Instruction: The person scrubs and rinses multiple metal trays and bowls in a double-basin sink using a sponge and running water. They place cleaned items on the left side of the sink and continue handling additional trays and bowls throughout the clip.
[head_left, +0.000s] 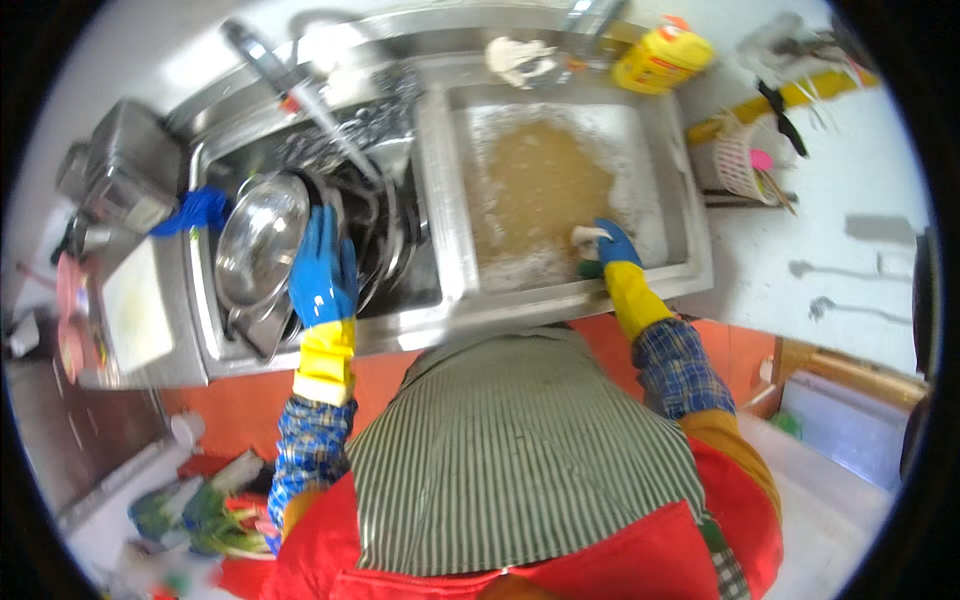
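My left hand (324, 274), in a blue rubber glove with a yellow cuff, is over the left sink basin (409, 296). Its fingers are stretched out flat beside a shiny metal bowl (262, 240); whether it touches the bowl I cannot tell. Beyond it, wet metal pans (386, 225) lie in the basin under water running from a faucet (259, 56). My right hand (619, 244), gloved alike, grips a whitish cloth (586, 238) at the near right of the other basin (469, 259). A green scouring pad (590, 268) shows just below the cloth. Brown, foamy water (551, 180) fills that basin.
A yellow detergent jug (664, 56) and a crumpled white cloth (519, 60) rest on the back ledge. Metal containers (131, 165), a blue cloth (196, 210) and a white cutting board (139, 307) are at the left. A white basket (739, 165) hangs on the right wall.
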